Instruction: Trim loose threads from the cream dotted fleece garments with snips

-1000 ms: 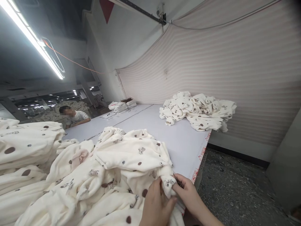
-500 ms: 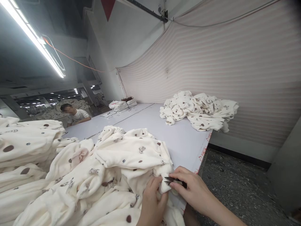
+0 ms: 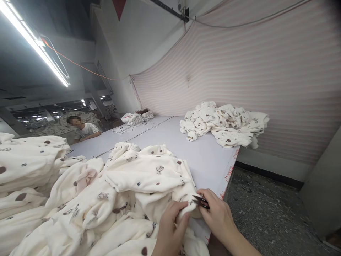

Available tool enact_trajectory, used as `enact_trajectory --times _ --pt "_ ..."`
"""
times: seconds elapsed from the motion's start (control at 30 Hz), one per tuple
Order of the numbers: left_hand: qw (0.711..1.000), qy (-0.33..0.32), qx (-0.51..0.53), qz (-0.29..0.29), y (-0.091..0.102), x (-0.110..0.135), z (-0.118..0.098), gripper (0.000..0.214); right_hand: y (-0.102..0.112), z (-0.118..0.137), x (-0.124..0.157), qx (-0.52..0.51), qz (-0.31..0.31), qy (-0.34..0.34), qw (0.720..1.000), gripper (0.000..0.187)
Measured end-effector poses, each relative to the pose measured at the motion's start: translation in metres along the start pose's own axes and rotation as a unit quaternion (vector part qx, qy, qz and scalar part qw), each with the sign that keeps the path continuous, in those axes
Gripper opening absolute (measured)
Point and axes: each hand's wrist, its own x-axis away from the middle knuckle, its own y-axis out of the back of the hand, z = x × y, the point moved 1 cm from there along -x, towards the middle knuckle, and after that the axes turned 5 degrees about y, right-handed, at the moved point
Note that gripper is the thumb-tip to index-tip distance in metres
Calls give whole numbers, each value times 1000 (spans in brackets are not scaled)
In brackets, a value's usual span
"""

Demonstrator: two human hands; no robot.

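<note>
A cream fleece garment [image 3: 149, 177] with brown dots and small animal prints lies bunched at the near edge of a pale grey table [image 3: 207, 160]. My left hand [image 3: 170, 227] pinches a fold of this garment near its corner. My right hand [image 3: 217, 217] is closed on small dark thread snips [image 3: 200, 201], whose blades point left and touch the pinched fold. Both hands sit at the table's front right corner.
More of the same cream garments are stacked at the left [image 3: 29, 160]. Another pile [image 3: 226, 124] lies at the table's far right edge. Folded stacks [image 3: 137, 118] sit at the far end. A person [image 3: 82, 128] sits beyond the table at left. Speckled floor [image 3: 266, 213] lies to the right.
My right hand drew the snips out from under the fabric and now holds them against the fold. My left hand shifted its pinch slightly along the garment edge.
</note>
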Motion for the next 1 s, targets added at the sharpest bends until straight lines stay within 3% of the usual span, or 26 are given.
enact_trajectory --times 0.07,0.17,0.23,0.33,0.73,0.93,1.0 --pt "985 110 121 55 1 -3 -1 29 -5 -2 -8 -2 -34 -5 999 26" --pt "922 229 305 73 2 -5 -1 36 -3 1 -14 -38 -21 -25 999 13" --pt "889 240 383 80 3 -6 0 37 4 6 -11 -78 18 -25 997 8" --pt "863 227 441 92 3 -5 -1 32 13 13 -4 -122 78 -8 990 19" --pt "854 232 454 103 4 -4 -3 28 11 17 -2 -154 85 -10 984 25" --pt "863 229 439 102 1 -3 -2 30 9 23 -3 -168 59 0 984 22" --pt "885 228 394 102 4 -3 0 31 8 20 -3 -183 49 9 982 23"
